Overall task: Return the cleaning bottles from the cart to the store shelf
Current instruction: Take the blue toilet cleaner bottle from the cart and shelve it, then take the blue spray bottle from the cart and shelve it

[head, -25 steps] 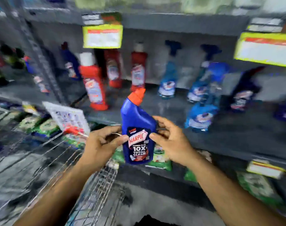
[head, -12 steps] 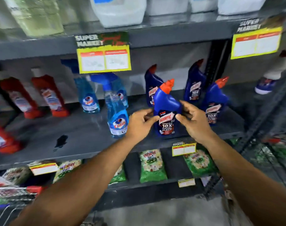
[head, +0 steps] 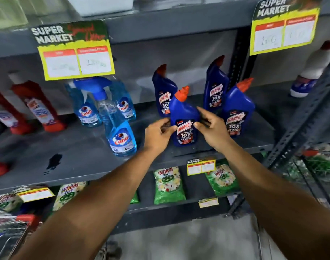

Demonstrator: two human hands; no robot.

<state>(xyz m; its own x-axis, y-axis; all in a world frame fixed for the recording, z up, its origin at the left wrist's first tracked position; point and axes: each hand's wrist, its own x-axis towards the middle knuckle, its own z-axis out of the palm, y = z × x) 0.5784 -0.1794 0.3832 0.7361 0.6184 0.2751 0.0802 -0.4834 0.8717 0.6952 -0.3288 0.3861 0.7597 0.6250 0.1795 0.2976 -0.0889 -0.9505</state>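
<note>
A blue Harpic bottle (head: pixel 183 117) with an orange cap stands upright on the grey store shelf (head: pixel 81 147), near its front edge. My left hand (head: pixel 157 136) presses its left side with thumb and fingers. My right hand (head: pixel 212 128) grips its right side, thumb on the label. Three more Harpic bottles stand close by: one behind on the left (head: pixel 164 92), one behind on the right (head: pixel 215 87) and one beside it on the right (head: pixel 237 111). A corner of the wire cart (head: pixel 8 231) shows at the lower left.
Colin spray bottles (head: pixel 121 136) stand left of the Harpic group, red bottles (head: pixel 38 107) further left. A yellow price sign (head: pixel 75 51) hangs from the shelf above. Green Wheel packets (head: pixel 168 184) lie on the lower shelf. A slanted metal post (head: pixel 301 117) bounds the shelf on the right.
Both hands carried the Harpic bottle from above the cart up to the shelf and rightward. It now rests on the shelf among the other Harpic bottles.
</note>
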